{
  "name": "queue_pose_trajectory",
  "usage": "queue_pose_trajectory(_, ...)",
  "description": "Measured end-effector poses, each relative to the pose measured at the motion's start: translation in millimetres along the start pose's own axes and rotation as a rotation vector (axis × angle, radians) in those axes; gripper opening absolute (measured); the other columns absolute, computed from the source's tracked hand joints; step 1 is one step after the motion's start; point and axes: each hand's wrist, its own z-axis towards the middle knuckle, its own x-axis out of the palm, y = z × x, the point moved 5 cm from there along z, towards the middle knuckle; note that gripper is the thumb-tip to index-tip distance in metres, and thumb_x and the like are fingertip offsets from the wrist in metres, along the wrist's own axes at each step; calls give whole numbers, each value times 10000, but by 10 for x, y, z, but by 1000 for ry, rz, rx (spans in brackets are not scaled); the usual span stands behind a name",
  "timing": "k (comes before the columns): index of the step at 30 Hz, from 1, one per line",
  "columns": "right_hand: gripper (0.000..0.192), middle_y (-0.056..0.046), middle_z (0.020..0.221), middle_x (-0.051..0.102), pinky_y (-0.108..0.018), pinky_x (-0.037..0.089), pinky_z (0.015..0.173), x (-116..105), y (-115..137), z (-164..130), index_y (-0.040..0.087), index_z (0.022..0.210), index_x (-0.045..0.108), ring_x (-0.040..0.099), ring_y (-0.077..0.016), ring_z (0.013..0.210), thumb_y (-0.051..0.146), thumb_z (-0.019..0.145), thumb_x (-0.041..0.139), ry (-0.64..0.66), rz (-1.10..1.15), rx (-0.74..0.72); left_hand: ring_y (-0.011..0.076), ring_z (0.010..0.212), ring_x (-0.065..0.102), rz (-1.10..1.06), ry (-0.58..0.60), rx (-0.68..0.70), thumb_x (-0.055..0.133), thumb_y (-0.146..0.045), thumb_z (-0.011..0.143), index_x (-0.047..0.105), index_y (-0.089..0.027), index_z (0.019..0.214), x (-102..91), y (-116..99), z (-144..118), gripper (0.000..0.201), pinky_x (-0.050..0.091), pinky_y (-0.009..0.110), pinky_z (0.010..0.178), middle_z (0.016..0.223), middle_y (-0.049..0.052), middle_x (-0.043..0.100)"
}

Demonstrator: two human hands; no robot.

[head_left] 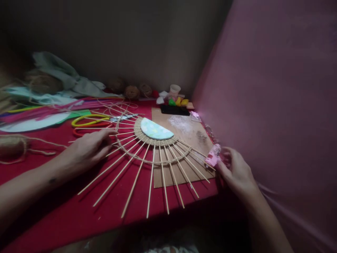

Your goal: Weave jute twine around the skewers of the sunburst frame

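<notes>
Half-round wicker fan frame (154, 147), spokes splayed, on red table (65, 211) over cardboard (184, 133); left hand (88, 147) lies flat, unclenched, on its spokes, right hand (234, 170) grips pink glue gun (213, 156); weaving stage, gluing seemingly next.

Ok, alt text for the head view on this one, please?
A left hand rests on the rim of a half-round woven fan frame with radiating sticks, on a red table. The right hand holds a small pink object at the frame's right edge; yellow-handled scissors lie behind.
</notes>
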Motion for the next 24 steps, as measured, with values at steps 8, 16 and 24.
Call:
queue_pose_trajectory(8, 402, -161, 1084, 620, -448, 458, 861, 53, -28, -90, 133, 1155, 528, 581, -278, 978, 285, 789, 465, 24, -44, -93, 263, 912, 595, 33, -6, -60, 348, -358, 777, 491, -138, 1147, -150, -120, -73, 453, 460, 378, 824, 1029, 126, 626)
queue_pose_trajectory(16, 430, -163, 1062, 612, -454, 466, 830, 96, -64, -83, 134, 1192, 507, 579, -284, 955, 267, 787, 447, -28, -11, -113, 252, 949, 574, 156, -201, -131, 318, -358, 800, 514, -179, 1013, -460, -18, -167, 340, 451, 398, 885, 1005, 101, 610)
queue_pose_trajectory(24, 326, -144, 1030, 605, -467, 455, 809, -143, 395, -99, 184, 1061, 598, 557, -309, 960, 364, 808, 502, -67, 48, -288, 237, 981, 555, 53, -143, -148, 349, -305, 831, 483, -134, 1095, -480, 159, -147, 343, 458, 366, 838, 1084, 142, 596)
